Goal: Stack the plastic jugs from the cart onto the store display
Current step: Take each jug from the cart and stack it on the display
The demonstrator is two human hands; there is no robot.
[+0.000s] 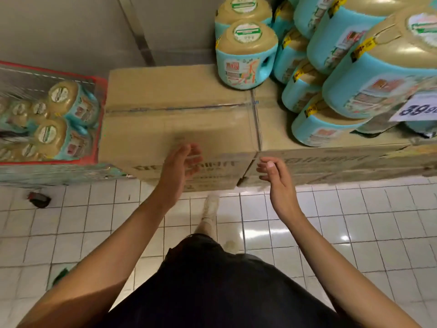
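Note:
Several turquoise plastic jugs with beige tops stand stacked on the cardboard-box display [179, 114]. The nearest single jug [244, 56] sits at the back of the left box, with another jug right behind it. A taller pile of jugs [369, 67] fills the right side. More of the same jugs [59, 119] lie packed in the red-edged cart [100, 119] at the left. My left hand [181, 166] hovers over the front edge of the left box, fingers relaxed and holding nothing. My right hand [275, 178] floats beside it, fingers loosely curled, holding nothing.
A white price sign [418, 110] hangs in front of the right pile. A cart wheel [39, 199] rests on the white tiled floor [354, 221]. A grey wall with a metal strip [139, 31] stands behind the display. My foot [210, 207] is close to the boxes.

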